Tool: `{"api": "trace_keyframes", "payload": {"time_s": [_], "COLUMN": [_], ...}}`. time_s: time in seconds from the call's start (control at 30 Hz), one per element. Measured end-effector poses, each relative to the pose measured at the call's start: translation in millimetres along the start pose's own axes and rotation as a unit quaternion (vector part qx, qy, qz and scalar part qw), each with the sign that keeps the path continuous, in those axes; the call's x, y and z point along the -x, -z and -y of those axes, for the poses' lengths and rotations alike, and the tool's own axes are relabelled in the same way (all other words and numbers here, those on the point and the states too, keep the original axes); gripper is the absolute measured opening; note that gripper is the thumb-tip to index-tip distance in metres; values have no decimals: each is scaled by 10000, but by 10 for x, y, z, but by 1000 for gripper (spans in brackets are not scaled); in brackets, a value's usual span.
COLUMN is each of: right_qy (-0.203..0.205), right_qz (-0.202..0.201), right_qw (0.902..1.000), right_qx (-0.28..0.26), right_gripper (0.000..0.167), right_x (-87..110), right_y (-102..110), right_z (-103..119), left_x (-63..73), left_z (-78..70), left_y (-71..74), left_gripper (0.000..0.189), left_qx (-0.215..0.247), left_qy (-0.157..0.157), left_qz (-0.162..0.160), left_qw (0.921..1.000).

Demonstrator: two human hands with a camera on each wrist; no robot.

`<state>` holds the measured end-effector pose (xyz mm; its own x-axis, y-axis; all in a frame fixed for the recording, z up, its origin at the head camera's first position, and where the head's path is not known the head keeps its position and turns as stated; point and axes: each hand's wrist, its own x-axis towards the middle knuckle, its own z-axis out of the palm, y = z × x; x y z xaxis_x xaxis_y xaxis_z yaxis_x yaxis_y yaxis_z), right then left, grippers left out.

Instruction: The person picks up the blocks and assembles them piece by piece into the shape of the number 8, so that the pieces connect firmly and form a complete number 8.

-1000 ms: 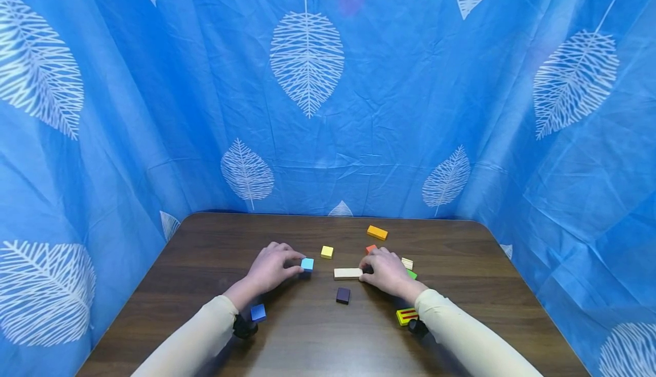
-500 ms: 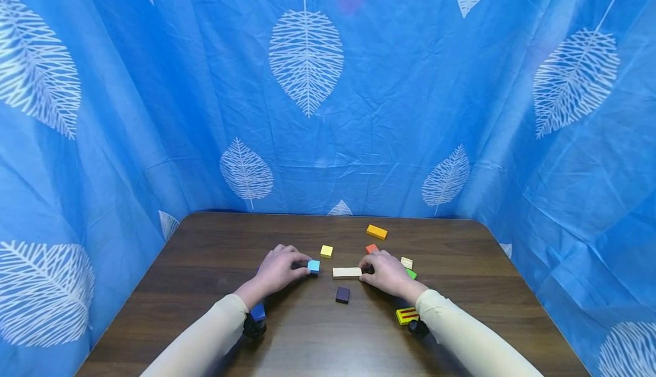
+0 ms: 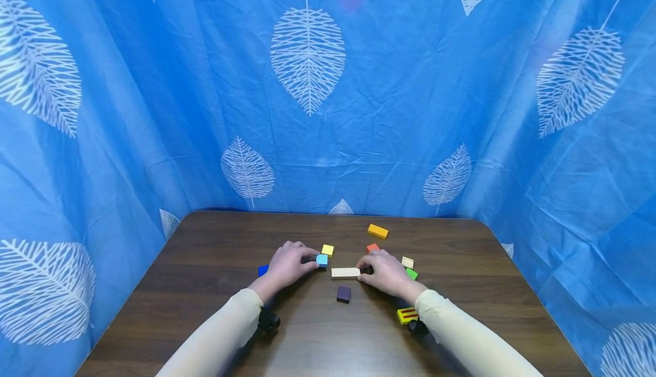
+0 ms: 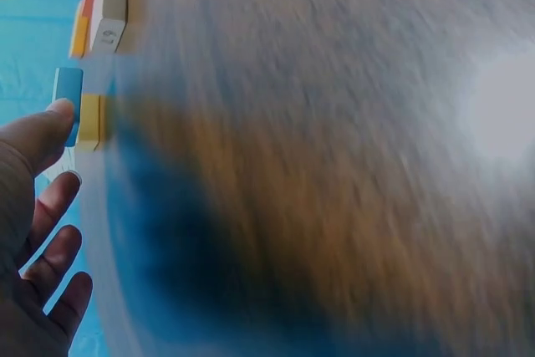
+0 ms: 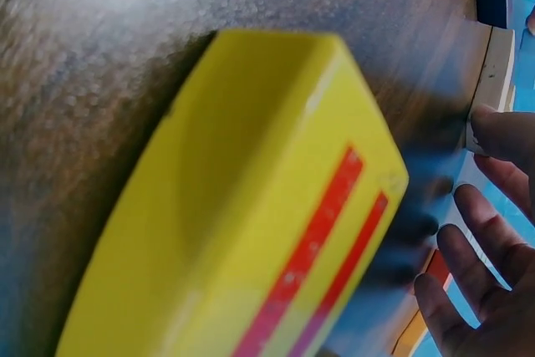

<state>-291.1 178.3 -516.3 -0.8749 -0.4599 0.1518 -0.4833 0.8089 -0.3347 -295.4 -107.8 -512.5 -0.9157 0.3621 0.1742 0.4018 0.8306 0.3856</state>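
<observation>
In the head view my left hand [image 3: 287, 266] pinches a small light blue block [image 3: 322, 260] between thumb and fingers. The left wrist view has the thumb on this blue block [image 4: 68, 89], the other fingers spread apart. Whether the block touches the table cannot be told. My right hand [image 3: 386, 274] pinches the right end of a long pale wooden block [image 3: 345, 273] lying on the table. A small yellow block [image 3: 328, 250] sits just behind the light blue one. Nearer the body than the pale block is a dark block [image 3: 343, 294].
Around the right hand lie an orange block [image 3: 377, 231], a red-orange block [image 3: 372, 248], a pale striped block [image 3: 407, 262] and a green block [image 3: 411, 274]. A yellow block with red stripes [image 3: 407, 315] is by the right wrist. A blue block [image 3: 263, 270] shows behind the left wrist.
My left hand has moved right with the light blue block, closer to the pale block. The left forearm now covers one blue block and uncovers another. My right hand stays nearly still.
</observation>
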Motion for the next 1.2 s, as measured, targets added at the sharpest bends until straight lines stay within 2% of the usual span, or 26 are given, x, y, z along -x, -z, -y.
{"api": "trace_keyframes", "payload": {"time_s": [0.4,0.73,1.2], "right_qy": [97,28,-80], "right_qz": [6,-7,68], "right_qw": [9999,10000,9999], "right_qx": [80,-13,3], "right_gripper": [18,21,18], "right_x": [4,14,13], "right_y": [-4,2,-7], "right_z": [-1,1,-9], "left_x": [-58,-50,-23], "left_z": [-99,-125,-131], "left_y": [-150,-136,-125], "left_gripper": [31,32,31], "left_qx": [-15,12,74], "left_qy": [119,169,143], "left_qz": [161,238,168], "left_qw": [9998,9996,9997]}}
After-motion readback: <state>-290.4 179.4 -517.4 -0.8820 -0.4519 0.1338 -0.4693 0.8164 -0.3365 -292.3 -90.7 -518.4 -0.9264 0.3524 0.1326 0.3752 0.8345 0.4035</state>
